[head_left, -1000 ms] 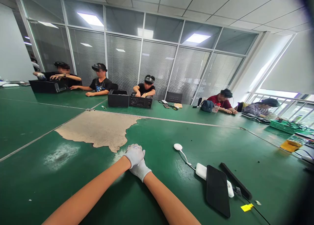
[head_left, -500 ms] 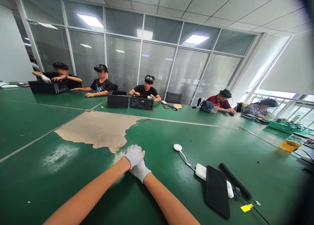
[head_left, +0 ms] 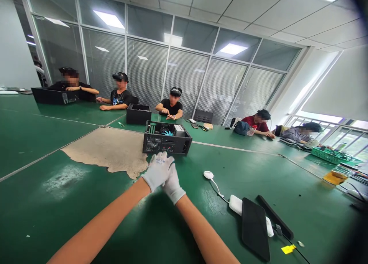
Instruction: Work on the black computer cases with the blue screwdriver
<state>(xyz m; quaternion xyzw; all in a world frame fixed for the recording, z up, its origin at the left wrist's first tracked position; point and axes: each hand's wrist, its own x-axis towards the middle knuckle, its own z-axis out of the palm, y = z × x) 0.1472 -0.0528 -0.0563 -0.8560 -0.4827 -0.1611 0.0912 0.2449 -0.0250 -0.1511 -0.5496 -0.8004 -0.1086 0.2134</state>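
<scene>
The open black case (head_left: 167, 146) sits on the green tabletop (head_left: 301, 172), just past the hands, with its left end by the pale patch (head_left: 106, 149). The left hand (head_left: 160, 170) is spread out, lying over the right hand (head_left: 173, 185), and grips nothing I can see; I can't tell if its fingertips touch the case. The right hand is partly hidden, so I can't tell how open it is. The case looks like stiff, thin metal, likely fairly heavy and a bit slick. I'd hold it low at both ends, away from the blue fan (head_left: 166, 133), which looks easy to break. The left glove (head_left: 157, 176) has small blue print, and a far person's black shirt (head_left: 119, 99) has big letters, but I can't read either.
</scene>
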